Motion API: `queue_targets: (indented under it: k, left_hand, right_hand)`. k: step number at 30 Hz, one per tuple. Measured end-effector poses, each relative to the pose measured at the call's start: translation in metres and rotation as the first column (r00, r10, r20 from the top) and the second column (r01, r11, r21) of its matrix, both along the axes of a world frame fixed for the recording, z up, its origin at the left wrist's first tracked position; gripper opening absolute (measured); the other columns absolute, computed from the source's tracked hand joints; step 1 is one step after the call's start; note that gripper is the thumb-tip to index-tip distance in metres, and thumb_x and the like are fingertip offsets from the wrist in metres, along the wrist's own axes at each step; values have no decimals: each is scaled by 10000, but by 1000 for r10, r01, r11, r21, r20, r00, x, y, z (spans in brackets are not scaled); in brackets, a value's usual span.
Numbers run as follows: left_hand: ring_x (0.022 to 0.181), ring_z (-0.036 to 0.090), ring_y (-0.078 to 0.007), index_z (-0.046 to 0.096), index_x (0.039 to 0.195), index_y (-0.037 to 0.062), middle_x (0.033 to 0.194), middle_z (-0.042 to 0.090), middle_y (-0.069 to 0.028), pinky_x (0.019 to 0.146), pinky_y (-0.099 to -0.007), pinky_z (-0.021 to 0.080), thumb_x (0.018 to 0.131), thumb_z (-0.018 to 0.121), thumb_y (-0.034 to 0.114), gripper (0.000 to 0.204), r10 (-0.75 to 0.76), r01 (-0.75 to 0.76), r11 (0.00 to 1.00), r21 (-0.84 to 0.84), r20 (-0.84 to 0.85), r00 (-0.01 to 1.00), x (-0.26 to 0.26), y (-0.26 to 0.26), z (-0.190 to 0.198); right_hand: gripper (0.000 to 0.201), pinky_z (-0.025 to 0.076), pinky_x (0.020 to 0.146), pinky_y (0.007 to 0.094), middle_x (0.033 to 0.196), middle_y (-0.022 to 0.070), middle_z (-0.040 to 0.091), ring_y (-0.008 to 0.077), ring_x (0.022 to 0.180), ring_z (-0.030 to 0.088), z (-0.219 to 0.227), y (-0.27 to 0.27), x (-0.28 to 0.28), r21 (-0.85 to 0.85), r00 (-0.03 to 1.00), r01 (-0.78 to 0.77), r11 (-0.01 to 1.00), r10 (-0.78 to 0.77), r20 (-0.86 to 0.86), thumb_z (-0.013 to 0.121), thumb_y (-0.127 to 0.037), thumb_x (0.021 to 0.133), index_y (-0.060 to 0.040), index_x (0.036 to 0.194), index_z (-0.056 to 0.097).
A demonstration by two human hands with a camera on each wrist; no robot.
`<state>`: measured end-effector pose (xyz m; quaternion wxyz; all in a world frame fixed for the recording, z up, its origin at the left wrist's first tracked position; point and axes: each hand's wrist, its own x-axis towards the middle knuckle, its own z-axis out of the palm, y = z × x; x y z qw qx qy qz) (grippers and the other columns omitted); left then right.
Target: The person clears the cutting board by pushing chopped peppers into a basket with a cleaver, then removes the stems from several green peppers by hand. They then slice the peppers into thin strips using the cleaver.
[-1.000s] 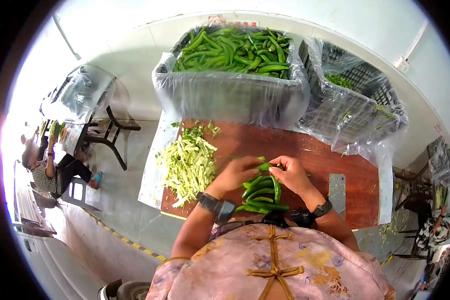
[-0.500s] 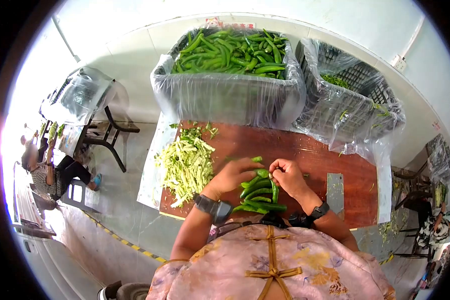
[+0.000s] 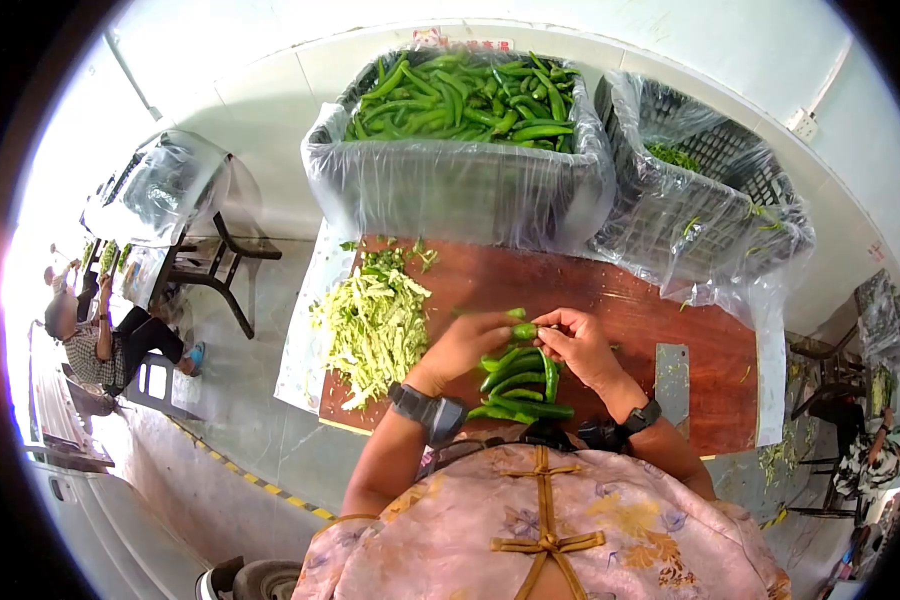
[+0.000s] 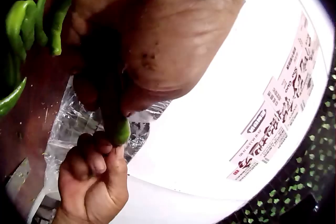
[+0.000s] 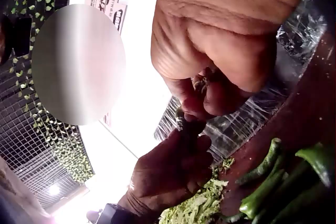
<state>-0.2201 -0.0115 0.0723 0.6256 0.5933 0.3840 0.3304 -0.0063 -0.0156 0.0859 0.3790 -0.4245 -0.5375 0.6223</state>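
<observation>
I hold one green pepper (image 3: 523, 331) crosswise between my two hands above the near edge of the tabletop (image 3: 630, 310), its long axis running left to right, my left hand (image 3: 467, 345) gripping its body and my right hand (image 3: 581, 343) pinching the stem end.

Most of the green pepper (image 3: 523, 330) is hiding inside the left hand (image 3: 468, 345), only its tip poking out toward the right hand (image 3: 582, 345). From the left wrist, shadow is swallowing the pepper's body. From the right wrist, the stem end is vanishing between dark fingers (image 5: 195, 111), too dim to read. The pepper pile (image 3: 520, 385) is slipping partly under both wrists, and the cleaver (image 3: 673, 385) is showing no handle.
</observation>
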Motion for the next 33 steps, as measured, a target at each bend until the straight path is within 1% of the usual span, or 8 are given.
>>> queue_targets:
  k: [14, 23, 25, 27, 28, 30, 32, 33]
  left_hand:
    - [796, 589, -144, 541, 1166, -47, 948, 624, -104, 761, -279, 480, 959, 446, 158, 307, -69, 150, 956, -254, 304, 950, 8, 1, -18]
    - [966, 576, -162, 419, 1263, 4, 1048, 579, -88, 804, -282, 491, 949, 317, 53, 334, 367, -185, 913, -364, 532, 764, -17, -9, -17]
    - [1051, 555, -176, 384, 1283, 9, 1056, 564, -86, 828, -301, 500, 940, 368, 53, 346, 382, -368, 922, -120, 440, 813, -28, -8, -61]
    - [1123, 544, -294, 274, 1395, 187, 1131, 554, -113, 898, -419, 497, 974, 364, 95, 440, 463, -146, 882, -449, 763, 451, -35, -18, -57]
    - [1085, 564, -231, 255, 1400, 224, 1121, 557, -75, 887, -394, 498, 980, 356, 119, 444, 487, -445, 870, -212, 516, 705, -36, -19, -70]
    - [1048, 574, -200, 256, 1400, 235, 1125, 558, -64, 863, -373, 501, 981, 357, 129, 444, 429, -461, 886, -41, 446, 785, -48, -25, -77]
    - [905, 591, -133, 293, 1387, 228, 1109, 566, -41, 769, -306, 503, 975, 378, 137, 431, 503, -518, 791, 325, 135, 853, -67, -27, -106]
    - [905, 591, -133, 293, 1387, 228, 1109, 566, -41, 769, -306, 503, 975, 378, 137, 431, 505, -520, 791, 323, 136, 852, -75, -33, -106]
  right_hand:
    - [105, 364, 470, 187, 713, 13, 560, 57, 550, 470, -18, 6, 1, -249, 980, 29, 968, -76, -181, 516, -28, 839, 2, 915, 582]
    - [56, 430, 530, 262, 769, 46, 583, 138, 640, 538, -78, 53, 14, -637, 804, 244, 731, -520, -289, 546, -118, 884, -65, 886, 563]
    - [146, 466, 626, 303, 922, 83, 603, 177, 774, 575, -67, 66, -14, -501, 816, 232, 834, -447, -366, 524, -142, 907, -58, 1010, 586]
    - [277, 470, 750, 349, 1125, 103, 560, 193, 966, 560, -15, 58, -65, -150, 943, 16, 988, -65, -326, 493, -176, 935, -64, 1180, 555]
    - [298, 459, 793, 351, 1200, 103, 515, 181, 1032, 527, 13, 57, -89, -210, 956, -85, 974, 21, -292, 470, -184, 946, -71, 1210, 550]
    - [321, 448, 835, 353, 1275, 104, 470, 169, 1098, 494, 27, 63, -119, -274, 957, -191, 943, 116, -267, 447, -193, 958, -77, 1240, 545]
    - [284, 456, 823, 327, 1194, 85, 552, 150, 1036, 529, 14, 68, -134, 565, 987, -160, 809, 121, 106, 442, -205, 961, -43, 1122, 611]
    - [284, 456, 823, 327, 1194, 85, 552, 150, 1036, 529, 13, 64, -129, 564, 987, -162, 810, 122, 108, 442, -205, 961, -43, 1122, 611]
